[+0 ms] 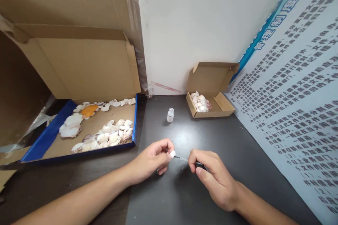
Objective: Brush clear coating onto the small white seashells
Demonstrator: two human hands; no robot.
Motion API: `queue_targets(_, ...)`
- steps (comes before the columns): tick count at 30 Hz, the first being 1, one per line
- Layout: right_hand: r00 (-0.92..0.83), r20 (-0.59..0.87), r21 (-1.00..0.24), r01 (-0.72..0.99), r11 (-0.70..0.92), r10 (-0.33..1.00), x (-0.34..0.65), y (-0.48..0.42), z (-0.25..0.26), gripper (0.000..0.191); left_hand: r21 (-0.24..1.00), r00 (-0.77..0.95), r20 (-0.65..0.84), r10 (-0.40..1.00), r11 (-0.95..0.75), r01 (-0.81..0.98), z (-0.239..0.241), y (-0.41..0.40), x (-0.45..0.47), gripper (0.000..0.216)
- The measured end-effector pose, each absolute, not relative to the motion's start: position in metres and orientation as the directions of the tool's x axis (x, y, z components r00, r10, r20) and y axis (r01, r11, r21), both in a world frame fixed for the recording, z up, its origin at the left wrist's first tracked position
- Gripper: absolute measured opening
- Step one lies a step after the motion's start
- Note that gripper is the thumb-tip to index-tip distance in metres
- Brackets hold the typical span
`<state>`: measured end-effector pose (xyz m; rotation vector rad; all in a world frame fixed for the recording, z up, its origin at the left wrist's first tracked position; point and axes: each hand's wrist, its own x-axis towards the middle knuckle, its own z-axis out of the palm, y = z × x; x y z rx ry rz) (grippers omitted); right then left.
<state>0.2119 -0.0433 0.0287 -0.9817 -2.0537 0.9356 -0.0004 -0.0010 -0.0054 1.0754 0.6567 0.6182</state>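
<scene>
My left hand [154, 160] pinches a small white shell [172, 153] between thumb and fingers, just above the dark table [237, 147]. My right hand [211, 174] is closed on a thin black brush [185, 159] whose tip touches the shell. A small glass bottle [170, 115] with a white liquid stands uncapped a little beyond the hands.
A blue-rimmed cardboard tray [134, 119] with several shells lies at the left, its lid raised. A small open cardboard box [211, 103] with shells sits at the back right by the white wall. A printed poster [295, 105] leans along the right side.
</scene>
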Motion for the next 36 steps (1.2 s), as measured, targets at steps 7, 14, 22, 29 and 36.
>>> queue_targets(7, -0.469, 0.234, -0.845, 0.336, 0.417, 0.852, 0.215, -0.035, 0.020, 0.014, 0.939, 0.665, -0.222, 0.713, 0.341, -0.052, -0.001, 0.001, 0.000, 0.034)
queue_targets(14, -0.421, 0.198, -0.896, 0.290, 0.338, 0.885, 0.212, -0.034, 0.022, 0.008, 0.932, 0.664, -0.213, 0.716, 0.354, -0.083, -0.003, 0.001, 0.002, 0.030)
queue_targets(22, -0.382, 0.086, -0.904, 0.358, 0.233, 0.920, 0.202, -0.036, 0.041, 0.008, 0.907, 0.594, -0.233, 0.770, 0.393, -0.153, -0.003, -0.001, 0.004, 0.023)
queue_targets(29, -0.317, 0.080, -0.917, 0.348, 0.194, 0.945, 0.202, -0.017, 0.034, 0.009, 0.915, 0.542, -0.294, 0.787, 0.396, -0.079, 0.004, -0.002, 0.012, 0.019)
queue_targets(36, -0.252, 0.216, -0.970, 0.057, 0.237, 0.943, 0.207, -0.002, 0.030, 0.007, 0.915, 0.491, -0.276, 0.826, 0.383, -0.130, 0.013, 0.003, 0.019, 0.017)
